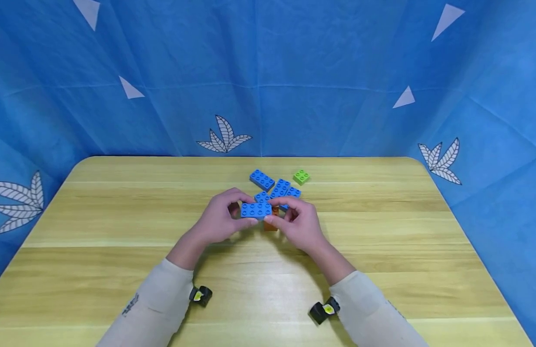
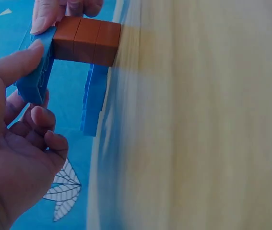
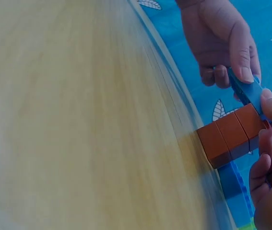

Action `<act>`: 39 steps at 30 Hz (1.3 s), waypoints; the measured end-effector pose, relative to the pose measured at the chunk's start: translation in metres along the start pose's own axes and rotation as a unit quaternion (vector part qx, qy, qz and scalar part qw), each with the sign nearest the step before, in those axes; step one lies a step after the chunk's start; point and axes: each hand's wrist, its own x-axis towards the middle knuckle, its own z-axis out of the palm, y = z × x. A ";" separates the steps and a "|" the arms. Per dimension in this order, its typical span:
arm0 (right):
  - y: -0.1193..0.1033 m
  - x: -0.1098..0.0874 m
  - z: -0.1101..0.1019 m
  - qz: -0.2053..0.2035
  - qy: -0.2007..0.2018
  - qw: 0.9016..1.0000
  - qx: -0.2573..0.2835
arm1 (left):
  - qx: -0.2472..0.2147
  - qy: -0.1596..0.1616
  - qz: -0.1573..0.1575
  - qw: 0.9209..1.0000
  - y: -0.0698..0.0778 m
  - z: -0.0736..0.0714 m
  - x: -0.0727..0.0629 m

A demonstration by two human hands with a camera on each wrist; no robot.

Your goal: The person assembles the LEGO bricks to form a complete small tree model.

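A long blue toy brick (image 1: pixel 256 210) with two rows of studs is pinched at both ends by two hands. My left hand (image 1: pixel 218 219) grips its left end between thumb and fingers. At the other end, my right hand (image 1: pixel 301 222) holds it with thumb and index finger. Beneath the brick's right end stands an upright stack of three brown bricks (image 2: pixel 88 40), also visible in the right wrist view as a brown stack (image 3: pixel 229 136). The blue brick lies against or just over the stack's top; whether the studs are joined cannot be seen.
Behind the hands lie several loose blue bricks (image 1: pixel 261 180), partly hidden by the right hand. A small green brick (image 1: pixel 301 177) sits at their right. The wooden table (image 1: pixel 120 207) ends at a blue patterned cloth (image 1: pixel 294 106). Each sleeve carries a small black camera.
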 end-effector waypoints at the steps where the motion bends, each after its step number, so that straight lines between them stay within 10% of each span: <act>1: -0.001 0.000 0.000 0.002 0.000 1.000 0.001 | -0.018 0.001 -0.009 1.000 -0.001 0.000 0.000; 13: 0.031 0.002 -0.013 -0.020 0.030 0.997 0.067 | -0.187 0.042 -0.085 0.978 -0.013 0.010 -0.003; 20: 0.059 0.010 -0.032 0.034 0.074 0.997 -0.002 | -0.190 0.047 -0.085 0.977 -0.013 0.013 -0.004; 28: 0.068 0.014 -0.040 0.105 0.027 0.982 -0.152 | -0.168 0.048 -0.082 0.981 -0.010 0.013 -0.003; 39: 0.064 0.006 -0.034 0.099 0.022 0.975 -0.200 | -0.157 0.048 -0.088 0.983 -0.008 0.012 -0.002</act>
